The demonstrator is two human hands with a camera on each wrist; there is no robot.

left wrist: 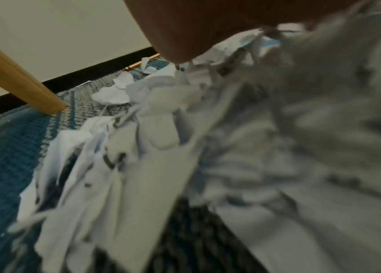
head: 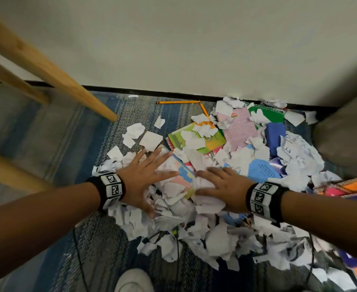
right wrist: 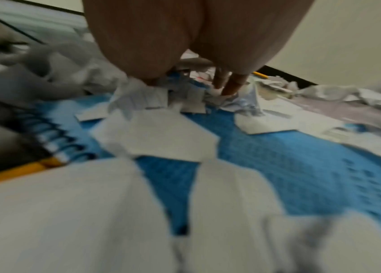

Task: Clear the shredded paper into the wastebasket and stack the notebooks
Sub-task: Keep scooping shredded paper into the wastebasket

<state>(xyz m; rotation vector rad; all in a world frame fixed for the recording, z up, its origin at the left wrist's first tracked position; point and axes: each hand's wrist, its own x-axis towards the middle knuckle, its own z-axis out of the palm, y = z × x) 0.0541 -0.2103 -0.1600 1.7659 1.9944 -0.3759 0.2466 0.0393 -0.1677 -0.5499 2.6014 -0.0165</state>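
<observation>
Shredded paper (head: pixel 213 239) half-buries notebooks (head: pixel 196 138); both wrist views blurred.

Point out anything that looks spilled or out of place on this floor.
Torn paper is strewn over the carpet, half burying notebooks that lie askew against the wall. Two pencils lie loose by the baseboard. Both hands rest flat on the heap.

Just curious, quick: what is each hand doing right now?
Left hand: open, fingers spread on the shredded paper.
Right hand: open, flat on the paper, holding nothing.
</observation>
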